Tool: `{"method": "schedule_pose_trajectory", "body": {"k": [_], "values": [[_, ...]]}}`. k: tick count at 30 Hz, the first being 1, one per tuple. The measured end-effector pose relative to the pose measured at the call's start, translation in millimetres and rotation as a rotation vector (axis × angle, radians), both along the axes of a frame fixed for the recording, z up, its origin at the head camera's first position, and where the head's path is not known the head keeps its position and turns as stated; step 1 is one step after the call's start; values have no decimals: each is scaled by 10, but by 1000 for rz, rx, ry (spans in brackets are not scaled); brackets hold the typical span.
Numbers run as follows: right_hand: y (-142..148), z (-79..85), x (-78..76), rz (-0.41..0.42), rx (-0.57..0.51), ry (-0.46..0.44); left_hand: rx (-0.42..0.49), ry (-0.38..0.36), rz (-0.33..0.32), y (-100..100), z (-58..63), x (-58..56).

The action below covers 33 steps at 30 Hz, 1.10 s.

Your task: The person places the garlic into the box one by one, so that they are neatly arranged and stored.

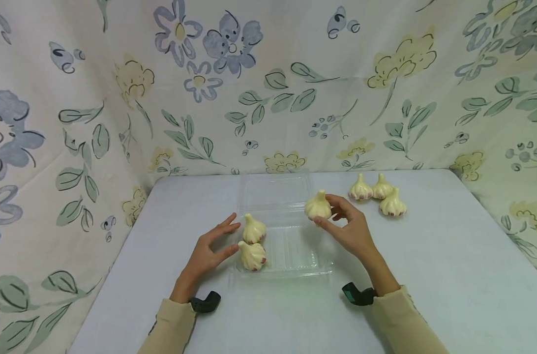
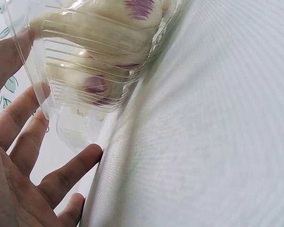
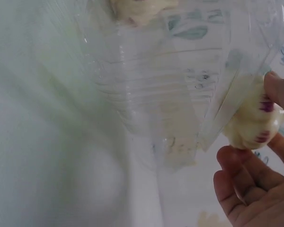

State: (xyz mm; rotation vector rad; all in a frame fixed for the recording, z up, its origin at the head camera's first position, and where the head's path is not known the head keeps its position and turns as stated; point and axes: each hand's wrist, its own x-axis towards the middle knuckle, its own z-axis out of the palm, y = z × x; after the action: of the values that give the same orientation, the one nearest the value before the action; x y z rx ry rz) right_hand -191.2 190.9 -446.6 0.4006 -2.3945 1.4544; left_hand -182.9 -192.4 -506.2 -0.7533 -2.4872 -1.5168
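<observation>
My right hand (image 1: 350, 228) pinches a garlic bulb (image 1: 318, 206) between thumb and fingers, over the right back part of a clear plastic box (image 1: 295, 250). In the right wrist view the held garlic bulb (image 3: 255, 123) shows purple marks on its underside, beside the box wall. Two more garlic bulbs, one behind (image 1: 253, 229) and one in front (image 1: 253, 256), sit at the left end of the box. My left hand (image 1: 211, 248) is at the box's left side with its fingers spread. In the left wrist view its fingers (image 2: 21, 120) lie along the clear box wall (image 2: 38, 71).
Three garlic bulbs (image 1: 382, 187) stand together at the back right of the white table (image 1: 450, 275). The box's clear lid (image 1: 275, 191) lies folded back behind it. A floral curtain (image 1: 268, 88) hangs along the table's back edge.
</observation>
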Motion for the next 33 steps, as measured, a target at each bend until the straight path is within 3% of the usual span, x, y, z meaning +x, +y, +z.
{"method": "schedule_pose_trajectory", "body": {"k": [16,33], "values": [[-156,-50,36,85,36,13,-6,21,3,0,0,-10],[-245,-122,58,110,71,20,-10,31,7,0,-14,-14]]}}
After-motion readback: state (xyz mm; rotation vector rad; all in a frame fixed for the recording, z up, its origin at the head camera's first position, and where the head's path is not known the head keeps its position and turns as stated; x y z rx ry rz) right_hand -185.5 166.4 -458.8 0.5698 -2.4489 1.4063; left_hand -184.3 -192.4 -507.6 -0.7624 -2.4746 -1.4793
